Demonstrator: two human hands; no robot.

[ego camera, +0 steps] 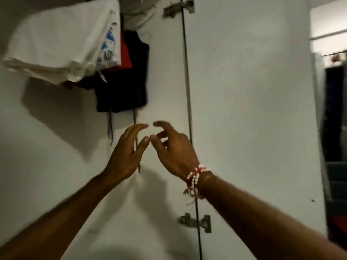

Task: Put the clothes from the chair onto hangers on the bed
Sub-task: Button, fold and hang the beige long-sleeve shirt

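My left hand [127,154] and my right hand [172,149] are raised side by side in front of a white door, fingers apart and holding nothing; their thumbs nearly touch. A beaded bracelet circles my right wrist. Up at the left a white T-shirt with a blue print [62,40] hangs against the door. Beside it hang a red garment [126,55] and a black garment [124,91] with two dark cords dangling toward my left hand. A thin wire hanger hook [144,34] shows above the black garment. No chair or bed is in view.
The white door [244,91] fills the view, with a dark vertical gap and two metal hinges [195,222] along it. At the far right an open doorway [336,128] leads into a darker room.
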